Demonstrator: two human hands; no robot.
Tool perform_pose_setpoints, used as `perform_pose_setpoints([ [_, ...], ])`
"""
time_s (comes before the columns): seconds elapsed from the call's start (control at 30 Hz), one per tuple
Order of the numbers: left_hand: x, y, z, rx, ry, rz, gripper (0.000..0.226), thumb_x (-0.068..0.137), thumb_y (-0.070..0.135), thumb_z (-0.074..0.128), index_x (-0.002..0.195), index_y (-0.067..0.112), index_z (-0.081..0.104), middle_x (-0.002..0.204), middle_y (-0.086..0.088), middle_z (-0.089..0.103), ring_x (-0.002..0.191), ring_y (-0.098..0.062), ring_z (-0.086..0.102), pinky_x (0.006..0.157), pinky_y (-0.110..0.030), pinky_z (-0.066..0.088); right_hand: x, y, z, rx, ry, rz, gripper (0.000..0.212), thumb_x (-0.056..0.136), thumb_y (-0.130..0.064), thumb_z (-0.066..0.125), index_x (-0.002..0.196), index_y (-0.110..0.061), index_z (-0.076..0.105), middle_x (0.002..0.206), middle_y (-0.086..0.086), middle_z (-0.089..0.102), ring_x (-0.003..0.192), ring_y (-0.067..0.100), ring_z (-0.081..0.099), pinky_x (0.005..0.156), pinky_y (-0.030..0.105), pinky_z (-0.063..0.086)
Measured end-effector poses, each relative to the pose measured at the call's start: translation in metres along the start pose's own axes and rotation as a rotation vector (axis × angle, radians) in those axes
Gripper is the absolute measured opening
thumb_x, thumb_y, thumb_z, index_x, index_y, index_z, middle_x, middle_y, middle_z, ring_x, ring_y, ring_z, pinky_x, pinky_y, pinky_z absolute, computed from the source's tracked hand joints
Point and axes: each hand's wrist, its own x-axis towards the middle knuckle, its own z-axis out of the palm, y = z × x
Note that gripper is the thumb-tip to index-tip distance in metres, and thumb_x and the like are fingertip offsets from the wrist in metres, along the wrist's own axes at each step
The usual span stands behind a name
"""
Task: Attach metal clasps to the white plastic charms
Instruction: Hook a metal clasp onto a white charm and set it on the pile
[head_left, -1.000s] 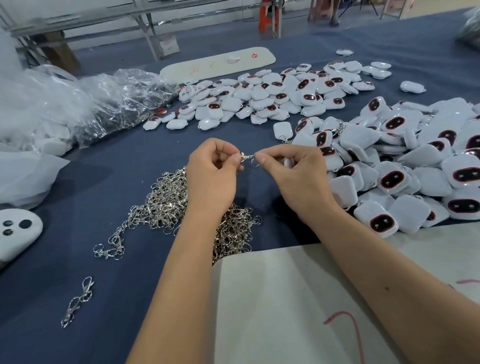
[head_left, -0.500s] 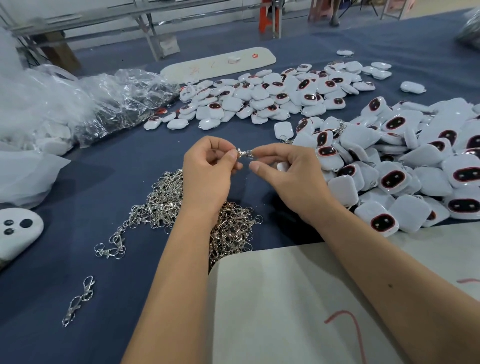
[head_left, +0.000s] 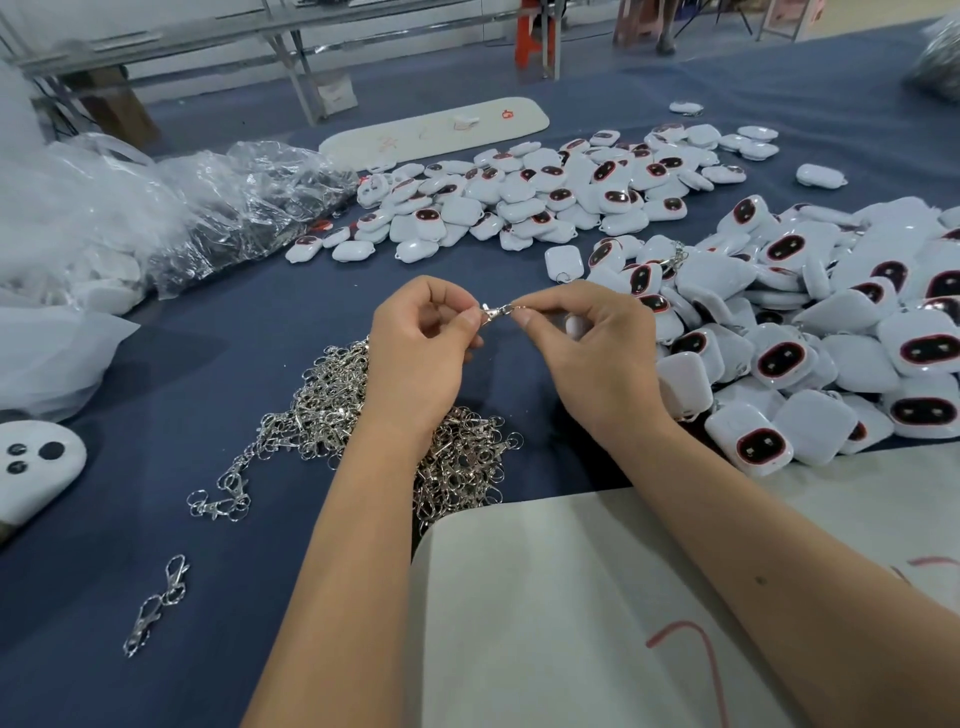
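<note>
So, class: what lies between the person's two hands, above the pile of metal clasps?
In the head view, one small metal clasp spans the gap, pinched by the left hand and right hand, above the clasp pile.
</note>
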Motion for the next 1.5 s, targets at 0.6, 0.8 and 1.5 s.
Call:
perform_pose_setpoints([
  [0.6, 0.000, -0.011, 0.003, 0.432, -0.091, 0.311, 0.016, 0.090, 0.011, 0.070, 0.081, 0.023, 0.065, 0.081, 0.010, 0.066, 0.079, -0.008, 0.061, 0.069, -0.017, 0.045, 0.000, -0.003, -0.001, -0.231, -0.034, -0.188, 0.005, 0.086, -0.008, 0.078, 0.085, -0.013, 0.080, 0.080, -0.001, 0.072, 0.080, 0.019, 0.067, 0.077, 0.041, 0.053],
  [0.8, -0.002, -0.004, 0.008, 0.225, -0.004, 0.219, 0.013, 0.090, 0.007, 0.071, 0.081, 0.016, 0.069, 0.076, 0.007, 0.069, 0.075, -0.011, 0.065, 0.072, -0.023, 0.051, 0.002, -0.003, -0.004, -0.098, -0.124, -0.082, 0.007, 0.092, -0.010, 0.075, 0.095, -0.014, 0.080, 0.092, -0.006, 0.076, 0.087, 0.002, 0.066, 0.081, 0.018, 0.046],
  [1.5, -0.002, -0.007, 0.007, 0.097, -0.112, 0.195, 0.010, 0.090, 0.011, 0.071, 0.085, 0.021, 0.071, 0.078, 0.006, 0.069, 0.080, -0.027, 0.067, 0.080, -0.054, 0.057, 0.007, 0.002, -0.007, 0.199, -0.182, 0.037, 0.010, 0.096, -0.006, 0.069, 0.089, -0.011, 0.073, 0.052, -0.026, 0.050, 0.051, -0.001, 0.040, 0.055, 0.008, 0.032],
])
